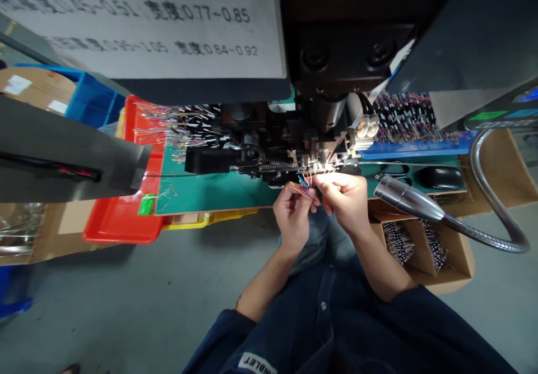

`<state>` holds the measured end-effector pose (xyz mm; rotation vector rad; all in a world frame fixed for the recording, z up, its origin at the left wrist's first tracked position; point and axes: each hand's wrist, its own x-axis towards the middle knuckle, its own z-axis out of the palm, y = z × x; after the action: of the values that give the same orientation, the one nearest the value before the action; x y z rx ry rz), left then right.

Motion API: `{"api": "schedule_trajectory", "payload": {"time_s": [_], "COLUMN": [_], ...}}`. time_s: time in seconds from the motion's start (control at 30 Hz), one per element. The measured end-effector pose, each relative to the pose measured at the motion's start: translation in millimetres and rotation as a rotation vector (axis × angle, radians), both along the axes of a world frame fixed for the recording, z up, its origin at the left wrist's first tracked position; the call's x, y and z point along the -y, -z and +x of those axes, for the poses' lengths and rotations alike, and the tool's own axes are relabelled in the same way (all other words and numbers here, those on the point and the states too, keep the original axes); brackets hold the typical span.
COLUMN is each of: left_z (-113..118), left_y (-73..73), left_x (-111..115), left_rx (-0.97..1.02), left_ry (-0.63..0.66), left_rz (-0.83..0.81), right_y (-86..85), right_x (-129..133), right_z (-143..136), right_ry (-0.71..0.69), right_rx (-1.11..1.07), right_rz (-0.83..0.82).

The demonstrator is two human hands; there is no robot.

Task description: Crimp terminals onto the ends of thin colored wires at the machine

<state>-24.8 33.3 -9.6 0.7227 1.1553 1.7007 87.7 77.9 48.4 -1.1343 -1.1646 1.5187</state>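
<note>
Several thin coloured wires point(303, 181), some blue, some reddish, fan out between my two hands at the front of a dark machine point(269, 164). My left hand point(294, 214) is closed round the wires from the left, fingers pinched. From the right, my right hand point(345, 197) pinches wire ends near the brightly lit metal working head point(323, 158). The fingertips of both hands nearly meet. Which single wire each finger holds is too small to tell.
A green work board point(210, 192) runs beneath the machine. Wire bundles point(185, 124) lie behind at left, others point(403, 116) at right. A red tray point(121, 220) stands left. At right are a flexible lamp point(409, 199), a black object point(441, 178) and a divided carton point(454, 259).
</note>
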Motion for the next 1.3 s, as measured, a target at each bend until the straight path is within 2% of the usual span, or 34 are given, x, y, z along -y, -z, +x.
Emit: {"api": "schedule_trajectory", "payload": {"time_s": [0.23, 0.5, 0.63, 0.87, 1.0, 1.3], "left_z": [2.0, 2.2, 1.6, -0.4, -0.5, 0.5], "left_y": [-3.1, -5.5, -5.4, 0.4, 1.3, -0.5], "left_x": [-3.7, -4.3, -4.1, -2.3, -1.8, -2.2], "left_rx": [0.031, 0.032, 0.045, 0.057, 0.047, 0.014], "left_ry": [-0.031, -0.038, -0.031, 0.015, 0.016, -0.026], "left_rz": [0.02, 0.026, 0.037, 0.052, 0.063, 0.046], "right_y": [2.7, 12.8, 14.0, 3.9, 4.3, 10.9], "right_x": [-2.2, -2.5, -2.5, -2.7, -3.2, -2.5], "right_z": [-2.2, -3.3, -3.1, 0.1, 1.2, -2.5], "right_ry": [-0.003, 0.01, 0.01, -0.022, -0.034, -0.038], "right_rx": [-0.102, -0.183, -0.154, -0.002, 0.012, -0.119], "right_rz": [-0.098, -0.102, -0.098, 0.016, 0.038, -0.086]}}
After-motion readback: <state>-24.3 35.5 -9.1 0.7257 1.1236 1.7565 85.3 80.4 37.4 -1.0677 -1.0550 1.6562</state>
